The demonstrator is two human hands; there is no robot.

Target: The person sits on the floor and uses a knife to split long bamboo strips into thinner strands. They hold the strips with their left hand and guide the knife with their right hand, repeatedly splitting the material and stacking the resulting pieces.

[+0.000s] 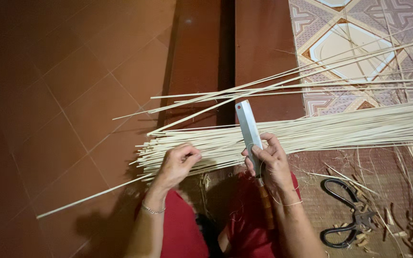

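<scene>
Person sitting on the floor, red trousers [182,229] showing at the knees, working over a bundle [311,134] of long pale strips that is lying across the lap and running off to the right. Left hand [178,165] is curling its fingers down onto the near ends of the strips, thumb and forefinger pinching narrow on what looks like one or two of them; exactly how many, cannot tell. A thin bracelet [153,209] is sitting on that wrist. Right hand [271,162] is gripping a knife [248,129] closed-fisted, the broad flat blade pointing up and away over the bundle, the brownish handle end sticking out below the palm toward the body. Blade is lying across the strips, just beside the left hand. A few loose strips [244,91] are fanning out above the bundle, angled up toward the patterned tile [359,43] at upper right. One single strip [92,196] is slanting down to the left across the plain red-brown floor [58,95]. Black scissors [347,215] are lying on a woven mat [316,200] to the right of the knees, well apart from both hands, with short offcuts [397,229] scattered around them.
</scene>
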